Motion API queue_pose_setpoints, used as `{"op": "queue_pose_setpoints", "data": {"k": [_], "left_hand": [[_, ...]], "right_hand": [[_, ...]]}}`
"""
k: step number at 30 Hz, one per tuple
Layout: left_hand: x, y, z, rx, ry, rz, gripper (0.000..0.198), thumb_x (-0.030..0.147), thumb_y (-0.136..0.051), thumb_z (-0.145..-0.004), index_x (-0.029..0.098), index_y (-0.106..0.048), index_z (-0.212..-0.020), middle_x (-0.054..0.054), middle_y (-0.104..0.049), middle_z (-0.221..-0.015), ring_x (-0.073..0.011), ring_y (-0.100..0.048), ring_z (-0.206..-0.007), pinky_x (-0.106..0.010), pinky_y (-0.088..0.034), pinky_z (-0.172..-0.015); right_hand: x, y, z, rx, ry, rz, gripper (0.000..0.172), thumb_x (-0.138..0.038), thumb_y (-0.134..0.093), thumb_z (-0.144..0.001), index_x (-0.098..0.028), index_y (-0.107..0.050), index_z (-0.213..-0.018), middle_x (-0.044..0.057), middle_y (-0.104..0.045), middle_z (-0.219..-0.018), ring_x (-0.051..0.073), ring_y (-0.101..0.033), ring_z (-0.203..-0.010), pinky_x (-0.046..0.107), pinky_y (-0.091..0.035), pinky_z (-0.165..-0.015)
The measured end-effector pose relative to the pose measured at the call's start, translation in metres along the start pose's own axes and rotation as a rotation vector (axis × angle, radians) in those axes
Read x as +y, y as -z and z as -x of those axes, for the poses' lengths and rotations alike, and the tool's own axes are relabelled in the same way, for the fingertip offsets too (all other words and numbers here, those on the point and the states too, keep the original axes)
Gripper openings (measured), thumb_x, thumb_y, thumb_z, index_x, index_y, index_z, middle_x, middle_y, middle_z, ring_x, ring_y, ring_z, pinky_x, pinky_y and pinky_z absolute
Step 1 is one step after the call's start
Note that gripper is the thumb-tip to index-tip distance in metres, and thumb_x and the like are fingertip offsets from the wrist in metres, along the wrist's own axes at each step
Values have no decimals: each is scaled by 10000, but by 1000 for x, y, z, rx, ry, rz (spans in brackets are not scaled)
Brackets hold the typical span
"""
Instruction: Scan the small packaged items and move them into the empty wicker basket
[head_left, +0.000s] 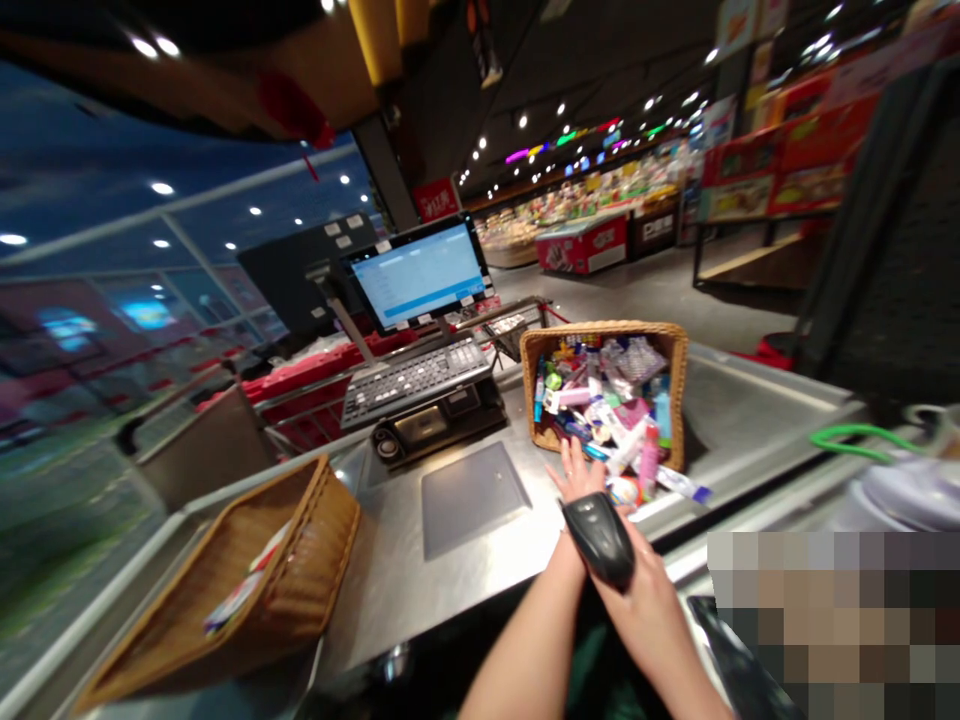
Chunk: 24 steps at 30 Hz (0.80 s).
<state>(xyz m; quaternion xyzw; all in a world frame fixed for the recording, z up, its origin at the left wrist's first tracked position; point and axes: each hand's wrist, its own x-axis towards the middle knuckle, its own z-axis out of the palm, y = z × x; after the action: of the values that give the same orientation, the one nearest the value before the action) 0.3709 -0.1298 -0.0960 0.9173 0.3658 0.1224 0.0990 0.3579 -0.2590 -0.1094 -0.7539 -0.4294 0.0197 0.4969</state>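
My right hand [639, 560] is wrapped round a black handheld barcode scanner [602, 540], whose rounded head covers part of my left wrist. Beyond it my left hand [579, 474] reaches out with its fingers apart, at the near edge of a wicker basket [604, 328]; I see nothing held in it. The basket tips toward me, full of small packaged goods. At its front lie a pink tube [649, 462], a white tube with a blue cap [679, 484] and an orange and white round item [624, 490], close to my hands.
A second wicker basket [319, 540] leans at the left with a slim packet [247, 590] inside. On the metal counter [397, 620] are a grey flat panel [474, 498], a keyboard [420, 378] and a lit monitor [420, 272]. A blurred pale container [900, 495] stands at right.
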Motion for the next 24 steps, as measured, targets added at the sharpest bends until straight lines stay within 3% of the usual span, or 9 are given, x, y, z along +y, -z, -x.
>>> {"op": "queue_pose_setpoints", "data": {"k": [6, 11, 17, 21, 24], "left_hand": [[13, -1, 0, -93, 28, -45, 556, 414, -735, -660, 182, -595, -1146, -206, -177, -1575, -383, -116, -1457, -697, -235, -1059], [17, -8, -3, -98, 89, -55, 627, 476, -735, -652, 157, -595, -1174, -234, -200, -1560, -393, -102, -1456, -718, -175, -1065], [18, -24, -8, -59, 152, -72, 549, 448, -627, -747, 136, -613, -1198, -249, -244, -1538, -390, -128, -1453, -696, -221, -1074], [9, -33, -11, -25, 161, -80, 516, 456, -566, -783, 112, -662, -1156, -258, -292, -1518, -414, -174, -1440, -692, -240, -1073], [-10, -37, -9, 28, 174, -85, 475, 477, -496, -825, 117, -717, -1044, -278, -419, -1443, -473, -256, -1395, -729, -287, -1013]], "right_hand": [[4, 3, 1, 3, -9, 4, 537, -313, -493, -836, -154, -430, -1345, 159, -553, -1344, 301, -530, -1258, 475, -446, -1035], [7, 2, 2, -3, -27, -12, 558, -324, -495, -839, -136, -417, -1359, 170, -539, -1355, 301, -525, -1257, 472, -440, -1039], [3, 3, 0, -6, -25, -23, 527, -345, -504, -835, -169, -457, -1330, 160, -551, -1360, 319, -536, -1255, 510, -448, -1019], [1, 2, 0, 2, -29, -29, 518, -345, -508, -829, -172, -464, -1315, 158, -571, -1338, 324, -547, -1240, 514, -453, -1008], [1, 4, 0, 2, -58, -52, 525, -345, -509, -828, -176, -447, -1322, 143, -579, -1323, 307, -558, -1221, 482, -460, -1011]]}}
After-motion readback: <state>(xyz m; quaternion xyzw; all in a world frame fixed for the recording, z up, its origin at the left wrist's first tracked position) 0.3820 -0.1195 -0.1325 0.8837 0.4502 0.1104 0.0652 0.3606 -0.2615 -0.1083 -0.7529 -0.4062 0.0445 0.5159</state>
